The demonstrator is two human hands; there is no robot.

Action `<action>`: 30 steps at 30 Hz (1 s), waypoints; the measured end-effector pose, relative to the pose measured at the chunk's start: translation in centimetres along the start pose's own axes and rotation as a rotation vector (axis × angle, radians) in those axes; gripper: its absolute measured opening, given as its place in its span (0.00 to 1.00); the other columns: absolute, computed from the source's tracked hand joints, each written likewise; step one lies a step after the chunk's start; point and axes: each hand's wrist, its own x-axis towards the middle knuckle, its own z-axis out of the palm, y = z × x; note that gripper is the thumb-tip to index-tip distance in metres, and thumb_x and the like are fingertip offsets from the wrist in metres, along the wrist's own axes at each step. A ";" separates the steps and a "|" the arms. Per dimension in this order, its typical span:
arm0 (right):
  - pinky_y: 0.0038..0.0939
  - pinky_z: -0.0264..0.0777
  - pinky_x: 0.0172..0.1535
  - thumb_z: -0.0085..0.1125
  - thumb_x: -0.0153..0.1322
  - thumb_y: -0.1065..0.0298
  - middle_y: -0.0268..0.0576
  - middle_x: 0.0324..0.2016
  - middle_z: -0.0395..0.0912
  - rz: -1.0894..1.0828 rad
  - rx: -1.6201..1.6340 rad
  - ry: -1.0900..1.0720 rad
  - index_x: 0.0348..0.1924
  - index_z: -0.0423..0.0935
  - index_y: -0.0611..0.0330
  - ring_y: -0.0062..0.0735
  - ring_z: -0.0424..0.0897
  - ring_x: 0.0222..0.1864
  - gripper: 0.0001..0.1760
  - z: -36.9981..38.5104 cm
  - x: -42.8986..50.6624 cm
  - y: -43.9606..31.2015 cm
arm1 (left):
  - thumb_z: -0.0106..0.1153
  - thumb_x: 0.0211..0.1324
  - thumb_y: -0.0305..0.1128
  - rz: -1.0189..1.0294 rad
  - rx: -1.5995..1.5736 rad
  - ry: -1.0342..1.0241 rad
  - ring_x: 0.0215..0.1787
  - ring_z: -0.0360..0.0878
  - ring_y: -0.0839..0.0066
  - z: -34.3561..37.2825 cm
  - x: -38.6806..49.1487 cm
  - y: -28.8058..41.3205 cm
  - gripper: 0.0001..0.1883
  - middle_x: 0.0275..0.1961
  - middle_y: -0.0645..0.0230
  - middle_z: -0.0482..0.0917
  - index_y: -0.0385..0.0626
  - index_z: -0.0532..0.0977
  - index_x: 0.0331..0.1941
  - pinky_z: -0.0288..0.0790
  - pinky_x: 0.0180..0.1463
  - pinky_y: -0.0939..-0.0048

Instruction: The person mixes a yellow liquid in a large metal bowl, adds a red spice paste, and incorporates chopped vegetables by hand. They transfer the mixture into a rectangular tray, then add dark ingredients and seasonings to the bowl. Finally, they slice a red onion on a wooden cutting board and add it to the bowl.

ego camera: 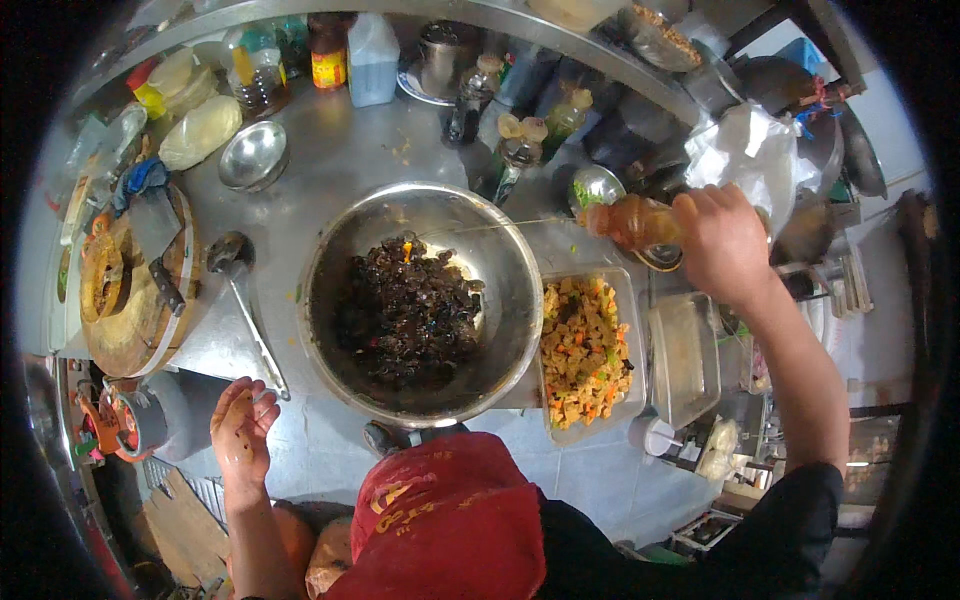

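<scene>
A large stainless steel bowl (514, 360) stands at the edge of the steel counter, holding a heap of dark, glossy wood ear fungus (412, 315) with a bit of orange in it. My right hand (724, 240) grips a tilted plastic bottle (637, 222) of amber liquid to the right of the bowl. A thin stream runs from the bottle's mouth leftward into the bowl. My left hand (244, 431) is held palm up with fingers apart, wet and empty, in front of the counter edge near the handle of a metal ladle (251, 322).
Right of the bowl, a clear tray of diced tofu and vegetables (585, 352) adjoins an empty plastic container (684, 360). At left, a cleaver (156, 225) lies on a round wooden chopping board (135, 330). A small metal bowl (253, 156) and several bottles (476, 94) line the back.
</scene>
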 end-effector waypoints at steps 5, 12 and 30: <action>0.41 0.74 0.52 0.72 0.62 0.57 0.50 0.41 0.82 0.254 0.876 -0.212 0.53 0.74 0.64 0.45 0.82 0.47 0.31 8.9 -0.7 -1.7 | 0.58 0.61 0.32 0.000 0.144 0.192 0.43 0.82 0.65 1.4 -1.0 -1.1 0.19 0.48 0.60 0.80 0.39 0.73 0.55 0.78 0.46 0.66; 0.36 0.73 0.54 0.76 0.59 0.68 0.47 0.45 0.80 0.632 1.890 0.488 0.54 0.70 0.64 0.36 0.80 0.47 0.33 23.4 10.6 -7.6 | 0.57 0.63 0.36 0.018 0.329 0.345 0.41 0.78 0.69 3.3 -3.2 0.2 0.18 0.47 0.63 0.79 0.41 0.73 0.54 0.73 0.45 0.69; 0.36 0.75 0.50 0.75 0.56 0.74 0.49 0.45 0.83 0.829 1.614 0.754 0.51 0.72 0.63 0.40 0.82 0.45 0.32 29.8 27.6 -5.2 | 0.60 0.62 0.36 -0.032 0.391 0.460 0.41 0.80 0.68 5.5 -6.9 2.0 0.18 0.47 0.62 0.79 0.39 0.74 0.53 0.76 0.45 0.70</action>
